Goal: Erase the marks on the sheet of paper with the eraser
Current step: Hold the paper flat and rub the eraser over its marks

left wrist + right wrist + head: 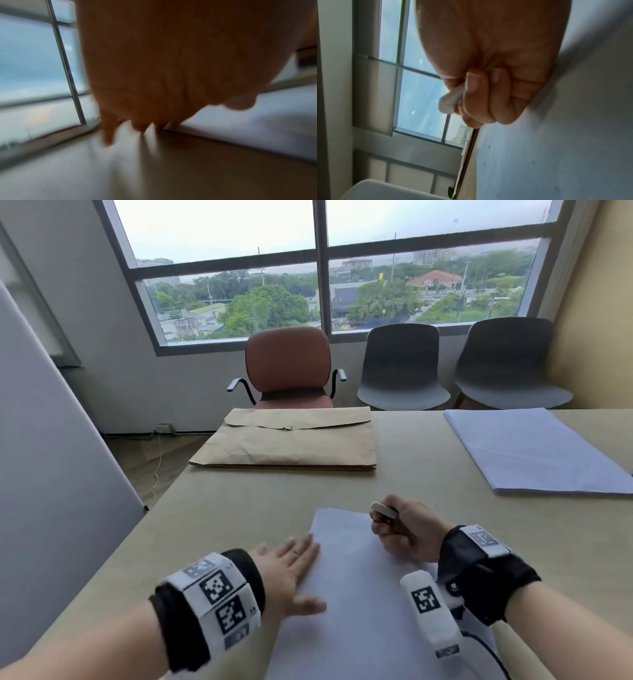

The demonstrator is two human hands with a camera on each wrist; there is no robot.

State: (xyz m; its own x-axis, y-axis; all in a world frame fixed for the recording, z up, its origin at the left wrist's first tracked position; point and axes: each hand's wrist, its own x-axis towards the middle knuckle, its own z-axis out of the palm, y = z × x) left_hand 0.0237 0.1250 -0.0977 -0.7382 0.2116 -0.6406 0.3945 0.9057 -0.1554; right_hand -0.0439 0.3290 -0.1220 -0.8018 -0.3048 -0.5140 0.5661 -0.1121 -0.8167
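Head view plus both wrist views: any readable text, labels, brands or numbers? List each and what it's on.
No readable text in any view.
Left wristband: black-and-white square marker codes, no letters.
Right wristband: same marker codes; small print too blurred to read.
White rectangular eraser: no legible print.
White paper sheet: faint specks only, no words.
Brown paper envelope: blank.
Pale blue paper stack: blank.

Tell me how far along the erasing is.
Done: the right hand grips the eraser, and the left hand lies flat on the sheet's left edge, steadying it. In hand: the eraser is held above the sheet's far edge, not rubbing. Left: the right wrist view shows a few small dark specks on the paper; whether larger marks remain I cannot tell.
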